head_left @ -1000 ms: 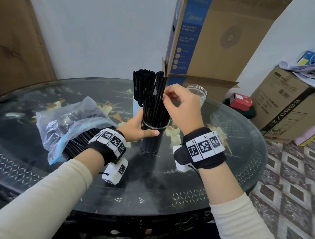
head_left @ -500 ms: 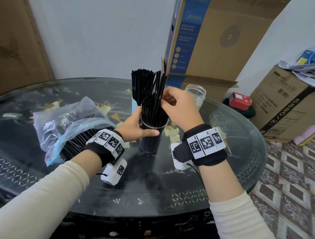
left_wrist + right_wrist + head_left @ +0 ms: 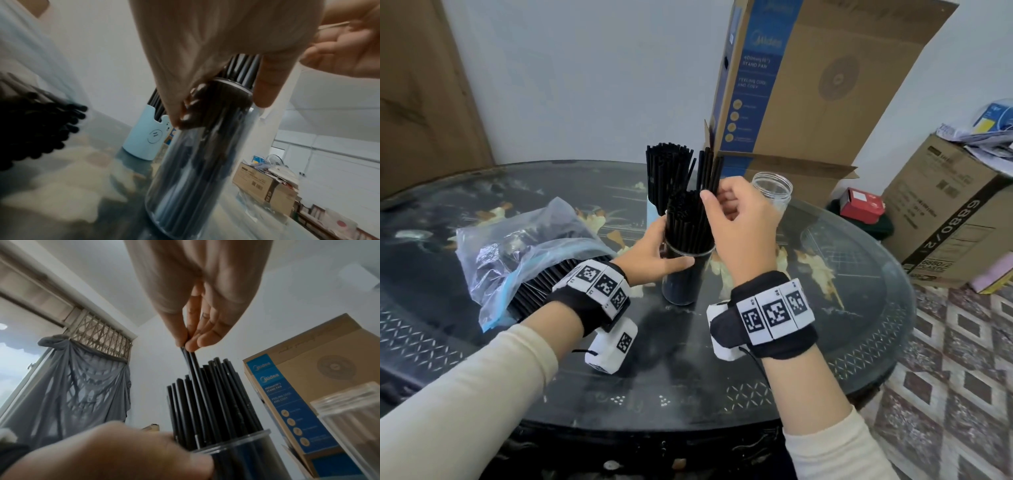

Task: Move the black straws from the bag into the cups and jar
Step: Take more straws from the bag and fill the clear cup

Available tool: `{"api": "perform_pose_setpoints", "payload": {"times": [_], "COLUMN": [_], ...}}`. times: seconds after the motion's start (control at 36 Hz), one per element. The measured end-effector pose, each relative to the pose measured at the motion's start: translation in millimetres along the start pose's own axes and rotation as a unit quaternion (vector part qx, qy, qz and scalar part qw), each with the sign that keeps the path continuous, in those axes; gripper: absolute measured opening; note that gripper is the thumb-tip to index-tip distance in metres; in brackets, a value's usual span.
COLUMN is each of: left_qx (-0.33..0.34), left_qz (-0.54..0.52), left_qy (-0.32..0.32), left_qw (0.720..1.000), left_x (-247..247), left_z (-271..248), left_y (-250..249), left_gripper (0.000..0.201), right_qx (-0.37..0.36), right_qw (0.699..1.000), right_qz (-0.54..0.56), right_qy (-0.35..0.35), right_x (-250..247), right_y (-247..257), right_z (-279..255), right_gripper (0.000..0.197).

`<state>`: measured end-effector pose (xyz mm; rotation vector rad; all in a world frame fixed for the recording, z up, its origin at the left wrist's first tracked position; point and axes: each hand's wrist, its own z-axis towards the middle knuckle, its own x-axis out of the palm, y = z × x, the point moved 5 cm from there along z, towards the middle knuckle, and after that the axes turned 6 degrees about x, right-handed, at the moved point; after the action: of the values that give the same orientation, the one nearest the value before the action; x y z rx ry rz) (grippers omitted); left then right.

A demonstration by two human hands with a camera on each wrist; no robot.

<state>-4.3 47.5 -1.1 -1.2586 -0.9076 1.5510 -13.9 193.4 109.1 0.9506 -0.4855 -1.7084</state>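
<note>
The round dark table (image 3: 825, 342) carries everything, with a tall fan box (image 3: 808, 85) standing at its far edge. On the left side of the table lies the clear plastic bag (image 3: 517, 253), black straws (image 3: 544, 284) poking out of its open mouth toward the person, just beside the left wrist. Near the middle stands a clear cup (image 3: 685, 274) packed with upright straws, and behind it a pale blue cup (image 3: 144, 139) likewise full. To the right of these, apart from them, is the empty clear jar (image 3: 772, 190). The left hand (image 3: 654, 253) reaches in from the bag side and wraps the clear cup near its rim, thumb across the near face and fingers curled round the back, forearm low over the table. The right hand (image 3: 739, 222) is raised above the cup's mouth, wrist bent back toward the person, and its thumb and fingertips (image 3: 193, 344) pinch the tops of a few straws (image 3: 191, 368) whose lower ends sit down among the bundle in the clear cup; the other fingers are loosely curled behind the pinch.
</note>
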Motion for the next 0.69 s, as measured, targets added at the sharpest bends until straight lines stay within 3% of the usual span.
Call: {"api": "perform_pose_setpoints", "payload": {"times": [0.31, 0.69], "left_qx": [-0.014, -0.018], "left_qz": [0.049, 0.064], "left_qy": [-0.014, -0.015], "left_qw": [0.999, 0.998], "left_x": [-4, -7], "left_z": [3, 5], "left_y": [9, 10], "left_gripper": [0.082, 0.08], "right_qx": [0.006, 0.063], "right_qw": [0.998, 0.993], "right_qz": [-0.059, -0.075], "right_qy": [-0.001, 0.063], "right_x": [7, 18], "right_y": [-17, -26], "right_z": [-23, -25], "right_gripper": [0.014, 0.016]}}
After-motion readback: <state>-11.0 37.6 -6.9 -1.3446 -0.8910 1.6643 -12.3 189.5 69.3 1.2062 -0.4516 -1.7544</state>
